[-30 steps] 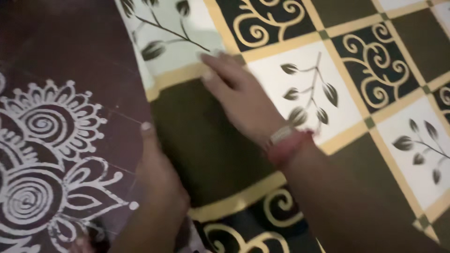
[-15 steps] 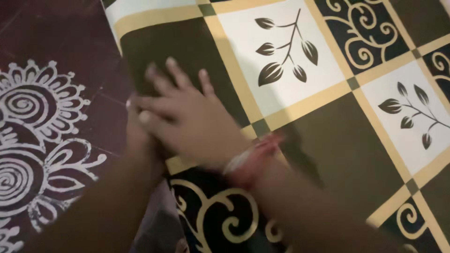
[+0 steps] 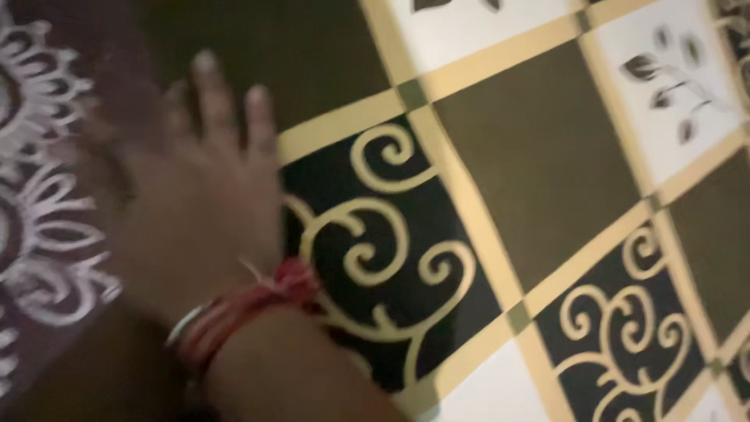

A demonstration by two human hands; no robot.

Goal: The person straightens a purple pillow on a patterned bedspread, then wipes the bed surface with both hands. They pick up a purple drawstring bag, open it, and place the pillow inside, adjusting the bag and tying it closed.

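Lying flat across most of the frame, the patterned mat (image 3: 531,148) carries a grid of squares: plain olive-brown, black with cream scrolls, white with dark leaf sprigs, all bordered by tan bands. No packages, labels or signs visible. Grid lines run diagonally, lower left to upper right and the crossing way. Long axis of the mat not determinable; its edges run out of frame.

Right hand (image 3: 195,195): palm down, fingers spread and extended toward the top of the frame, pressed flat on the mat's left portion. Nothing gripped. Red thread and a pale bangle (image 3: 234,312) at the wrist. Image blurred by motion.

Left hand: not seen.

Mat extends right of and above the hand. Dark maroon floor (image 3: 47,156) with a white painted floral design lies left of it.
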